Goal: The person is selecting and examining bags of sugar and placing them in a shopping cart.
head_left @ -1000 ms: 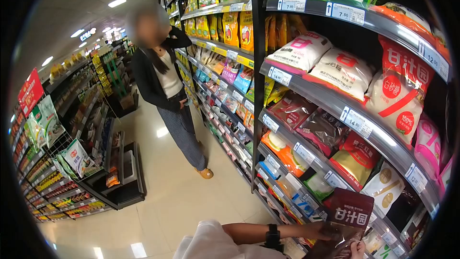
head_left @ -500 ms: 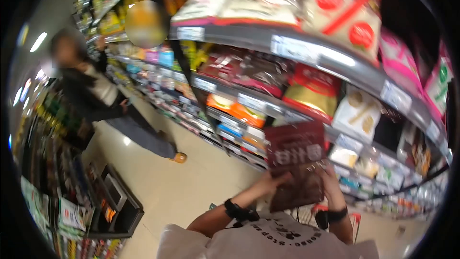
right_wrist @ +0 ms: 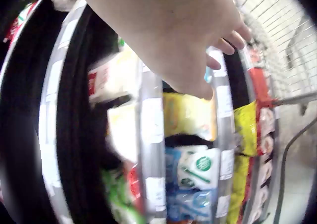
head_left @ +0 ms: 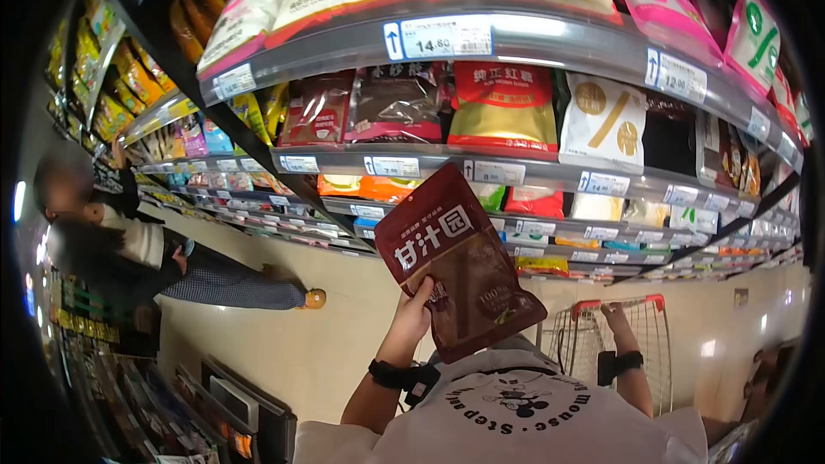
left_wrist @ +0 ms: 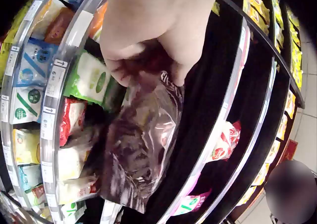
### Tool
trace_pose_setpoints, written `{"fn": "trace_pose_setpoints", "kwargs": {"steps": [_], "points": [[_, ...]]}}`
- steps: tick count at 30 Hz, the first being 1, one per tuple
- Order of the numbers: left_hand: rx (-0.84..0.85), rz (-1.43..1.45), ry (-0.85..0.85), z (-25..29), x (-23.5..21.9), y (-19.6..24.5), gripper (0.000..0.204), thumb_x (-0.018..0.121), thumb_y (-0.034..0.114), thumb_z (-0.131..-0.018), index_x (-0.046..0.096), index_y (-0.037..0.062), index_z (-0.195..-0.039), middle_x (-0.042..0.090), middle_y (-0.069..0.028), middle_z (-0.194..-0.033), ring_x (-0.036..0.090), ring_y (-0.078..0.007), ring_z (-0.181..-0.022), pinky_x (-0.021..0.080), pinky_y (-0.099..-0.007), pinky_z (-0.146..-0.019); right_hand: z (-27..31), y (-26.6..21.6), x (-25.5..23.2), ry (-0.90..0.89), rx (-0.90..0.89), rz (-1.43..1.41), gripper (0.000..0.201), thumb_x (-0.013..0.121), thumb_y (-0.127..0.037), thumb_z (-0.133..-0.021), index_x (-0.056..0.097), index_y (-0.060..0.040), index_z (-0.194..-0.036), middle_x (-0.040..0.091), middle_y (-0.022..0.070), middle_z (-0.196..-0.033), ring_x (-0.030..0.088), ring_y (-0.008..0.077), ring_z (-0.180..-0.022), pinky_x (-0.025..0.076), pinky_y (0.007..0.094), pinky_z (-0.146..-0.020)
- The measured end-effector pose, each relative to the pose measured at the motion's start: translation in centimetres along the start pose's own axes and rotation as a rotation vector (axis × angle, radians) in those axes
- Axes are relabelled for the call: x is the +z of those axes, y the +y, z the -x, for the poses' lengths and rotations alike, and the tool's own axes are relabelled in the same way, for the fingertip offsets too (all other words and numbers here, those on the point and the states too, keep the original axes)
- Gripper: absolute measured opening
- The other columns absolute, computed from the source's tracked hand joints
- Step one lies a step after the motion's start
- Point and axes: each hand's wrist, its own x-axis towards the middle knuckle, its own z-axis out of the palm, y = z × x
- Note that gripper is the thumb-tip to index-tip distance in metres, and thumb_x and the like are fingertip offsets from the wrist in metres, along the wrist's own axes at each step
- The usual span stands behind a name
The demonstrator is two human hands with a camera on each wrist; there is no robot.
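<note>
In the head view my left hand point(head_left: 416, 313) grips a dark red sugar bag point(head_left: 468, 266) by its left side, thumb across the front. White lettering runs over its top, and a see-through lower part shows brown contents. The left wrist view has this hand point(left_wrist: 156, 28) curled round one end of the bag point(left_wrist: 143, 140), which reflects light. My right hand point(head_left: 615, 321) is at the red-ended handle of a wire shopping cart point(head_left: 565, 339). Seen from the right wrist, that hand point(right_wrist: 183, 45) holds nothing, its fingers loosely bent near the cart.
Shelves with price tags point(head_left: 438, 37) carry sugar bags, among them a red and gold bag point(head_left: 503, 107) and a white bag point(head_left: 603, 123). A person in dark clothes point(head_left: 112, 241) stands in the aisle to the left. Another rack point(head_left: 232, 404) is at lower left.
The head view has turned right and down, bringing the cart into sight. The right hand has let go of the bag and moved right to the cart; the left hand still holds the bag.
</note>
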Motion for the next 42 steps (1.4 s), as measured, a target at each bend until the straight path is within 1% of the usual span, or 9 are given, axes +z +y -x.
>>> {"fn": "trace_pose_setpoints", "kwargs": {"steps": [5,7,11,16,19,22,25,27,42], "points": [[-0.255,-0.066,-0.077,0.2,-1.5,-0.5,0.019,0.043,0.01,-0.079,0.048,0.0016,-0.096,0.052,-0.0048,-0.09,0.05,-0.0125,-0.078,0.039,-0.0246,-0.068,5.2,5.3,4.1,-0.423,0.34,-0.303,0.049,0.054,-0.034,-0.069,0.043,-0.0081,-0.109,0.047,0.0189,-0.102,0.043,0.0248,-0.097,0.033,0.0294,-0.082],[-0.233,-0.077,-0.109,-0.3,-1.6,-1.0,0.019,0.046,0.009,-0.078,0.048,0.0019,-0.095,0.052,-0.0051,-0.09,0.051,-0.0133,-0.078,0.04,-0.0257,-0.068,4.3,8.0,9.7,-0.504,0.425,0.508,0.045,0.049,-0.041,-0.067,0.049,-0.0131,-0.103,0.051,0.0135,-0.1,0.047,0.0288,-0.092,0.035,0.0286,-0.082],[-0.302,-0.136,-0.128,-0.7,-1.5,-1.3,0.025,0.05,0.007,-0.075,0.045,0.0033,-0.1,0.052,-0.0062,-0.09,0.051,-0.017,-0.079,0.04,-0.0276,-0.071,4.3,8.7,10.8,-0.642,-0.017,0.593,0.038,0.044,-0.042,-0.065,0.058,-0.0143,-0.088,0.054,0.0053,-0.095,0.049,0.0233,-0.09,0.038,0.0307,-0.076],[-0.561,-0.237,-0.167,-0.3,0.1,-0.4,0.032,0.053,0.005,-0.071,0.043,0.0032,-0.102,0.052,-0.007,-0.092,0.052,-0.0189,-0.08,0.042,-0.0289,-0.07,7.0,4.2,9.2,-0.584,0.153,0.218,0.04,0.043,-0.038,-0.07,0.054,-0.0084,-0.094,0.052,0.0094,-0.099,0.049,0.0211,-0.091,0.038,0.0304,-0.076],[-0.357,-0.52,-0.154,1.1,1.1,-1.2,0.031,0.053,0.006,-0.072,0.044,0.0026,-0.101,0.053,-0.0064,-0.092,0.051,-0.0174,-0.081,0.042,-0.0287,-0.07,7.5,2.0,10.4,-0.649,0.211,0.074,0.035,0.047,-0.032,-0.071,0.053,-0.0057,-0.094,0.052,0.0125,-0.097,0.049,0.0212,-0.089,0.037,0.031,-0.077],[-0.451,-0.37,-0.207,2.7,0.9,-3.2,0.03,0.053,0.009,-0.073,0.045,0.0019,-0.101,0.054,-0.0051,-0.089,0.051,-0.0141,-0.08,0.041,-0.0269,-0.071,8.8,-0.1,8.8,-0.745,0.239,-0.323,0.038,0.051,-0.022,-0.073,0.041,-0.0047,-0.105,0.051,0.0096,-0.09,0.049,0.0179,-0.084,0.039,0.0296,-0.072],[-0.542,-0.444,-0.152,4.8,1.7,-3.9,0.032,0.054,0.012,-0.073,0.045,0.0019,-0.102,0.053,-0.0046,-0.089,0.05,-0.0131,-0.081,0.04,-0.0259,-0.072,9.0,-0.1,7.6,-0.78,0.23,-0.261,0.045,0.048,-0.023,-0.076,0.032,-0.004,-0.113,0.05,0.0102,-0.096,0.048,0.0158,-0.087,0.039,0.0279,-0.072],[-0.229,-0.498,-0.19,5.8,1.8,-5.5,0.027,0.052,0.013,-0.075,0.047,0.0019,-0.099,0.053,-0.0032,-0.089,0.049,-0.0114,-0.082,0.037,-0.0245,-0.073,8.3,4.3,8.7,-0.892,0.268,-0.243,0.043,0.045,-0.023,-0.078,0.03,-0.0085,-0.115,0.044,0.0069,-0.105,0.045,0.0169,-0.091,0.036,0.0313,-0.077],[-0.507,0.0,0.005,11.2,1.2,-5.7,0.036,0.043,0.033,-0.08,0.043,0.005,-0.101,0.052,-0.003,-0.087,0.05,-0.0113,-0.078,0.04,-0.0241,-0.066,10.9,4.4,3.3,-1.062,0.566,-0.493,0.04,0.042,-0.021,-0.078,0.03,-0.0063,-0.113,0.044,0.0037,-0.104,0.044,0.0147,-0.086,0.039,0.0296,-0.072]]}}
